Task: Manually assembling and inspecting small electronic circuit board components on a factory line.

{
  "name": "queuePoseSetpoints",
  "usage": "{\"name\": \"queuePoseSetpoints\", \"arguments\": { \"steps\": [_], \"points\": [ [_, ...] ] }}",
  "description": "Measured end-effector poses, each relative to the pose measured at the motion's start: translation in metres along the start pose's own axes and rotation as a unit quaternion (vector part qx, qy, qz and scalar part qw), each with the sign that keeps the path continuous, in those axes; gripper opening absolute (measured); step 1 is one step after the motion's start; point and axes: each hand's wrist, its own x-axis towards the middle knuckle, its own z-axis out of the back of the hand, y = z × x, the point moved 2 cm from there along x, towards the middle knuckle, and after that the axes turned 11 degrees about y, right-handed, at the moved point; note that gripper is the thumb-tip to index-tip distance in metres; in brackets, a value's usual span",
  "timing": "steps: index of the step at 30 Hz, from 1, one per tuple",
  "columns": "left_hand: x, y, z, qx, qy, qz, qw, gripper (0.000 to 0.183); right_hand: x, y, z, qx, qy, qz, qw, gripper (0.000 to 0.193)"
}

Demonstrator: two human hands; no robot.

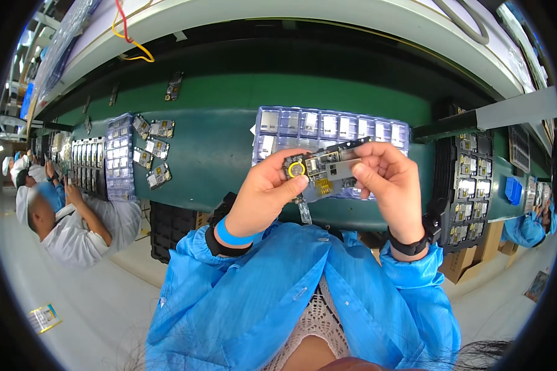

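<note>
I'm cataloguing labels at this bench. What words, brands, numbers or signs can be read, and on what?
There is no text I can read here.
Circuit board in the left hand: any markings too small.
Grey piece under the right hand's thumb: dark patch, no readable text.
Loose boards: any markings too small.
Yellow-edged sheet, lower left: print too blurred.

The left hand [261,190] grips 1 circuit board [313,163]. The right hand [393,185] holds a grey plate [344,170] over it. Behind, 1 clear tray [299,122] rests on the green surface [210,154]; 5 loose boards [158,148] lie left.
</note>
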Motion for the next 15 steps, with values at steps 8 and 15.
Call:
{"name": "queuePoseSetpoints", "arguments": {
  "steps": [8, 15],
  "points": [
    [0.015, 0.006, -0.024, 0.013, 0.04, 0.031, 0.999, 0.036, -0.005, -0.011, 0.009, -0.046, -0.054, 0.056, 0.996, 0.009],
    [0.022, 0.009, -0.031, 0.015, 0.024, 0.041, 0.999, 0.036, -0.006, -0.012, 0.017, -0.049, -0.063, 0.046, 0.996, 0.009]
  ]
}}
